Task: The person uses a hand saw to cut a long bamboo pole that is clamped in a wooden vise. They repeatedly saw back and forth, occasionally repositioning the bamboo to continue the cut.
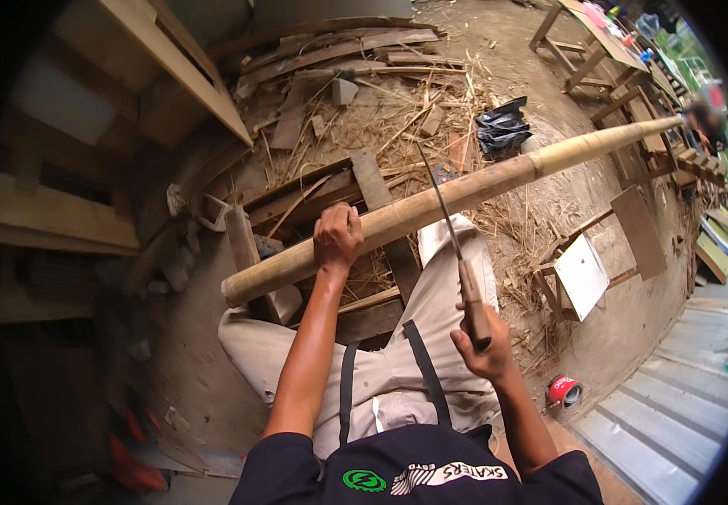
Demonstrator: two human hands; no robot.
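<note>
A long tan bamboo pole (482, 183) runs slantwise from the near left up to the far right, across a low wooden frame (370, 178). My left hand (338, 237) is closed over the pole on its left part. To the right of it, my right hand (486, 343) grips the wooden handle of a handsaw (453, 236). The saw's thin blade, seen nearly edge-on, crosses the pole and its tip points away from me. Whether the teeth are in the bamboo I cannot tell. My legs in light trousers are spread beneath the pole.
Wood scraps and shavings (397, 105) litter the earth floor ahead. A black plastic bag (504, 126) lies beyond the pole. On the right are a small stool-like frame with a white panel (582, 276), a red can (563, 391) and corrugated metal sheeting (650, 412). Wooden furniture (52, 210) stands left.
</note>
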